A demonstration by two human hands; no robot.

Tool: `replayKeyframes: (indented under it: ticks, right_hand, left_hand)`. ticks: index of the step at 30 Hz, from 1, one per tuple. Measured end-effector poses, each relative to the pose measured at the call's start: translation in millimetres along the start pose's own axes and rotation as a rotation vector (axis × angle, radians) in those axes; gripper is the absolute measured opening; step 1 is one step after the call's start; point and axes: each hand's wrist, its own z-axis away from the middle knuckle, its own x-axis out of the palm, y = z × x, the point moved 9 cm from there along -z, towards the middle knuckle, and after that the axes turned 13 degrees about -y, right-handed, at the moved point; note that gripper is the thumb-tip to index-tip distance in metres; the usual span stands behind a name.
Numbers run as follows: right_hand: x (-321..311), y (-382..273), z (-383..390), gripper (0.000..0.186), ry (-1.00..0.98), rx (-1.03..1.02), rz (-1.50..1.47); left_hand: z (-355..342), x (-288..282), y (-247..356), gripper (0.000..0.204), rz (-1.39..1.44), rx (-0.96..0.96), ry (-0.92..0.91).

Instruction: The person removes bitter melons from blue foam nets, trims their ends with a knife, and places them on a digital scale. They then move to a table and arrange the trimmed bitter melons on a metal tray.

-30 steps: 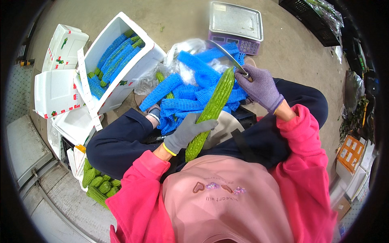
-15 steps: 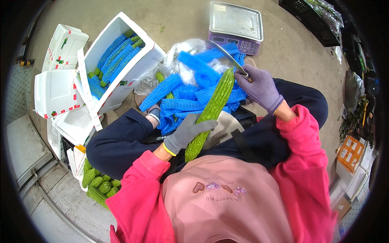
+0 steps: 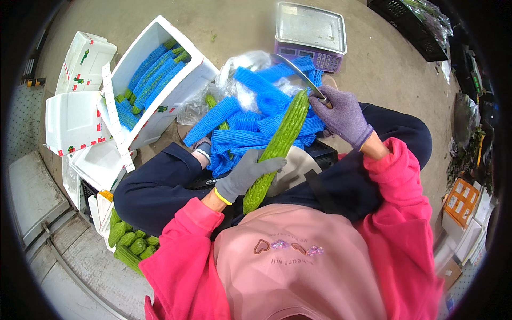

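A long green bitter melon (image 3: 281, 146) slants up and away from my lap. My left hand (image 3: 248, 173), in a grey glove, is wrapped round its lower half. In a purple-grey glove, my right hand (image 3: 342, 113) grips a knife by its handle end, beside the melon's far tip. The curved knife blade (image 3: 297, 71) points up and to the left, past that tip. Blue foam net sleeves (image 3: 240, 140) lie heaped beyond my hands, with clear plastic bags (image 3: 246, 66) among them. Parts of other melons show in the heap.
At the left, a white foam box (image 3: 197, 69) holds bitter melons in blue nets (image 3: 160, 74). More bitter melons (image 3: 130, 242) fill a container by my left knee. A purple scale (image 3: 310, 32) stands on the floor ahead. Black crates (image 3: 413, 26) and an orange tray (image 3: 461, 202) are at the right.
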Motion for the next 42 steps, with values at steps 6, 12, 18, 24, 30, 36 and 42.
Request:
replayKeyframes:
  ticks: [6, 12, 18, 24, 30, 36, 42]
  right_hand:
    - [3, 5, 0, 0.024, -0.035, 0.061, -0.026]
    - [-21, 19, -2, 0.026, 0.113, 0.167, -0.167]
    - [-25, -1, 6, 0.021, 0.045, 0.059, -0.118]
    - [-17, -14, 13, 0.017, -0.023, -0.060, -0.067]
    - [-13, -19, 11, 0.014, 0.006, -0.120, 0.124]
    - [-6, -25, 9, 0.018, 0.003, -0.192, 0.207]
    - [-5, -23, 8, 0.022, -0.011, -0.154, 0.234]
  left_hand:
    - [1, 1, 1, 0.034, 0.018, -0.001, 0.003]
    - [5, 11, 2, 0.035, 0.110, -0.028, -0.195]
    - [6, 6, -2, 0.040, -0.052, -0.069, -0.145]
    - [6, -9, -4, 0.040, 0.062, 0.037, -0.071]
    - [4, -10, -3, 0.042, 0.066, 0.099, -0.115]
    - [5, -5, -3, 0.038, 0.136, 0.082, -0.177]
    - [4, 1, -2, 0.049, 0.057, 0.048, -0.183]
